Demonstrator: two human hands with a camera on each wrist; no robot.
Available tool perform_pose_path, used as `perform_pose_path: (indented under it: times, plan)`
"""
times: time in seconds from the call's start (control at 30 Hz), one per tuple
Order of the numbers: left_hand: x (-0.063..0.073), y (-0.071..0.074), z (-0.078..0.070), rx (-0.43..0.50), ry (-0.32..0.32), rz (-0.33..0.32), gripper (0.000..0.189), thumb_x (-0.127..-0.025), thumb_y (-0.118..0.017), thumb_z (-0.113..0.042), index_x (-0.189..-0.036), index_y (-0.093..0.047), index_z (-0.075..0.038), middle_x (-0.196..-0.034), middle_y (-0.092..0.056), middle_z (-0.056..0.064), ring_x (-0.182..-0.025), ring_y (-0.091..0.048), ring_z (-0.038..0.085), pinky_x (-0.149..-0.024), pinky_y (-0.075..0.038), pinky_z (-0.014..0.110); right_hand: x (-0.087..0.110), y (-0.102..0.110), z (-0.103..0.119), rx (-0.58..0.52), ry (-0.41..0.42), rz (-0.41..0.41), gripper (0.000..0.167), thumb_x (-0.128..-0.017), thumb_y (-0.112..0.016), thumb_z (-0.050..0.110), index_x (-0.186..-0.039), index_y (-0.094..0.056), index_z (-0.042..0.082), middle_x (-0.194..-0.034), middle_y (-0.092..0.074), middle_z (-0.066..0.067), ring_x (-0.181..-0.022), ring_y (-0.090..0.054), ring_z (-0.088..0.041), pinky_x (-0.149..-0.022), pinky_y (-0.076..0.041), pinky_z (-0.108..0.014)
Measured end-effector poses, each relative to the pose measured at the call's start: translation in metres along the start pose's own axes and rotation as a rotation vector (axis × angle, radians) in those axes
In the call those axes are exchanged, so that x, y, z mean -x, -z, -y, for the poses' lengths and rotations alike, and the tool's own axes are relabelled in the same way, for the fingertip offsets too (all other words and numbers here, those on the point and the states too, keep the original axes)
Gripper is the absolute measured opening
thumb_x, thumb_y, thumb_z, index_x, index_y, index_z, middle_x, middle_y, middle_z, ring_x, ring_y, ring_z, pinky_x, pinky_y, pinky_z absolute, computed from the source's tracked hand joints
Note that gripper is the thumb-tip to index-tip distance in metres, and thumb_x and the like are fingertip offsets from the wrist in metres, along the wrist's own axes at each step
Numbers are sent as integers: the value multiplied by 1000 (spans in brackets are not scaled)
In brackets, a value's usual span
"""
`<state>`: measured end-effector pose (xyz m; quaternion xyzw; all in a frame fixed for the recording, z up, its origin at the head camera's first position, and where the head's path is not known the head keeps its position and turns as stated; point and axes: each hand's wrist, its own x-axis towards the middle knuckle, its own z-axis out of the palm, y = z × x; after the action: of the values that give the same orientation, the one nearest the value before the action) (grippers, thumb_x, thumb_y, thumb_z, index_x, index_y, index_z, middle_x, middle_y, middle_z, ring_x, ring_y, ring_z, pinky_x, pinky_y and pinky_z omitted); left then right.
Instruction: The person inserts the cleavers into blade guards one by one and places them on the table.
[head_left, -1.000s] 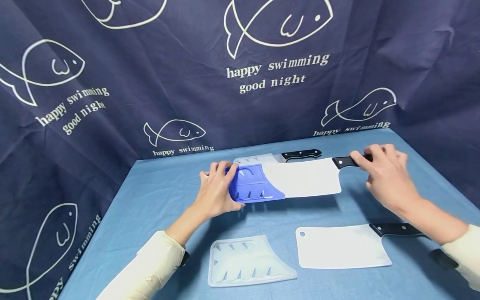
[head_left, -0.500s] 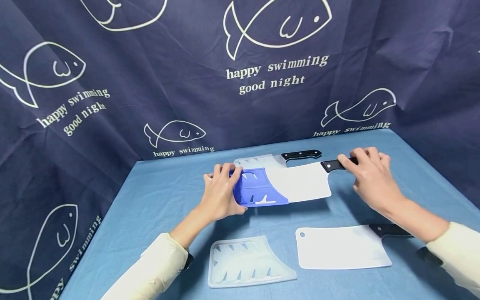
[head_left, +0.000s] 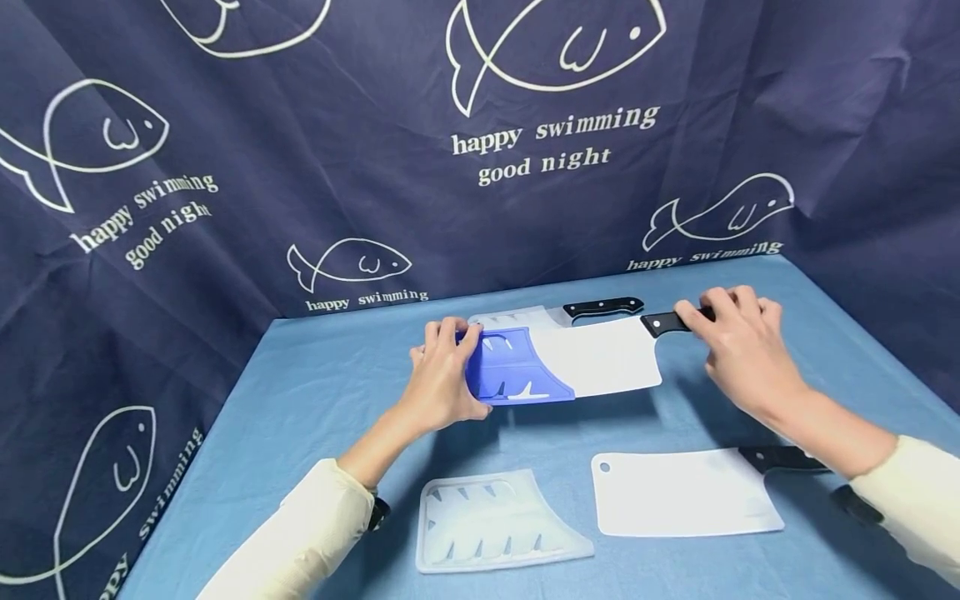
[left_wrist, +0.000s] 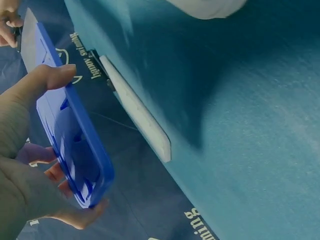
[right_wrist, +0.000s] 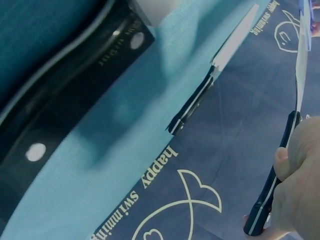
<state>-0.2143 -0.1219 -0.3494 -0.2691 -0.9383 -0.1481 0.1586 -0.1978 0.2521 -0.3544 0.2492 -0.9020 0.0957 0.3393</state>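
My left hand grips the closed end of a blue plastic knife sheath, thumb on the lower edge and fingers along the upper one. With my right hand I hold a cleaver by its black handle. The front of its white blade sits inside the sheath; the rear part is bare, and white shows through a lower slot. Both are raised over the blue table. The left wrist view shows the blue sheath on edge between thumb and fingers. In the right wrist view, fingers wrap the black handle.
Nearer me lie a translucent white sheath and, to its right, a second cleaver under my right forearm. Farther back rests a knife with a black handle, its blade in a whitish sheath. A dark fish-print curtain stands behind the table.
My right hand has moved left with the cleaver, and less bare blade shows outside the blue sheath. Both dipped slightly, then rose again. The things on the table have stayed put.
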Motion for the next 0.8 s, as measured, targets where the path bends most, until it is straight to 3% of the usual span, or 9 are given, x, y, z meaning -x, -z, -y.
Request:
perform_pose_path:
  times: [0.3, 0.6, 0.8]
  plan:
    - [1, 3, -4, -45, 39, 24, 102, -45, -93, -33, -134, -50, -8, -124, -42, 13, -112, -33, 33, -71, -36, 53, -6, -2, 0, 3, 42, -15, 61, -57, -56, -22, -111, -55, 7, -95, -46, -20, -88, -40, -42, -69, -28, -59]
    - [4, 1, -9, -61, 62, 37, 102, -43, -94, -34, -132, -51, -9, -123, -42, 12, -111, -33, 32, -72, -36, 53, -3, -6, 0, -3, 51, 1, 62, -56, -58, -22, -111, -55, 7, -95, -47, -20, -90, -40, -42, -71, -28, -59]
    - [-5, -1, -38, -45, -1, 46, 98, -44, -91, -40, -129, -53, -10, -118, -43, 10, -110, -36, 30, -70, -36, 49, -14, -15, 18, -34, 125, -13, 66, -55, -57, -21, -115, -54, 7, -96, -49, -20, -90, -43, -42, -71, -31, -60]
